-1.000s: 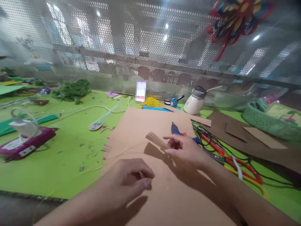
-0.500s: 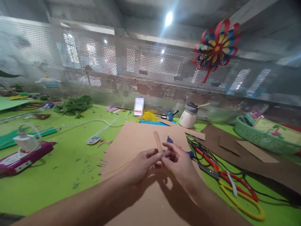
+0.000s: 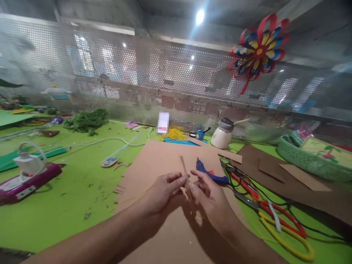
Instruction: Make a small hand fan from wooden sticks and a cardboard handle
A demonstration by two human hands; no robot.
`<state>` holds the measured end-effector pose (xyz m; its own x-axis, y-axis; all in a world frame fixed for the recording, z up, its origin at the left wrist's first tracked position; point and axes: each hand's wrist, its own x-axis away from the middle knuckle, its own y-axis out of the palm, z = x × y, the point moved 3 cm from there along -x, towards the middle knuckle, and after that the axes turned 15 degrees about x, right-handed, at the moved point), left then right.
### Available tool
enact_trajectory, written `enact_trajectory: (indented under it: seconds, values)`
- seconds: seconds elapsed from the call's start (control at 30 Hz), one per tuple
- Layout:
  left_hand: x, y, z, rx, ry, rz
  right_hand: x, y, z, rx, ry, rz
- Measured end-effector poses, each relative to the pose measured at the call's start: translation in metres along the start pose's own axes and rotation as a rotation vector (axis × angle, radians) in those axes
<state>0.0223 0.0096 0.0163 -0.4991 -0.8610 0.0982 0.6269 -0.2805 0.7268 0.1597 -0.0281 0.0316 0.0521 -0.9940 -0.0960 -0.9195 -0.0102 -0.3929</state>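
Observation:
Above a large brown cardboard sheet (image 3: pixel 167 156), both hands hold a narrow cardboard strip (image 3: pixel 183 164), seen nearly edge-on. My left hand (image 3: pixel 167 189) pinches it between thumb and fingertips from the left. From the right, my right hand (image 3: pixel 207 196) grips its lower end, where a crumpled, brownish part shows between the fingers, too blurred to make out. Just beyond my right hand, a blue glue gun (image 3: pixel 210 173) lies on the sheet's right side, its nozzle pointing away. A thin yellow strand (image 3: pixel 134 197) lies on the sheet near my left wrist.
On the right lie scissors with red and yellow handles (image 3: pixel 286 227), black cords and dark brown cardboard (image 3: pixel 264 157). A white jar (image 3: pixel 221 136), a small blue paint pot (image 3: pixel 200 135) and yellow shreds (image 3: pixel 176 134) stand behind. A purple power strip (image 3: pixel 30 183) is at left.
The cardboard strip has turned from showing its flat face to nearly edge-on. My right hand has shifted slightly down, and more of the glue gun shows. The view has shifted a little.

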Motion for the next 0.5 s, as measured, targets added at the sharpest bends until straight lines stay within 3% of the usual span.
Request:
enact_trajectory:
  seconds: [0.23, 0.5]
  values:
    - [0.011, 0.011, -0.008, 0.056, -0.097, -0.059, -0.01, -0.019, -0.006, 0.13, -0.044, 0.086]
    - [0.015, 0.009, -0.011, 0.029, -0.163, -0.114, -0.013, -0.019, -0.009, -0.005, -0.026, 0.044]
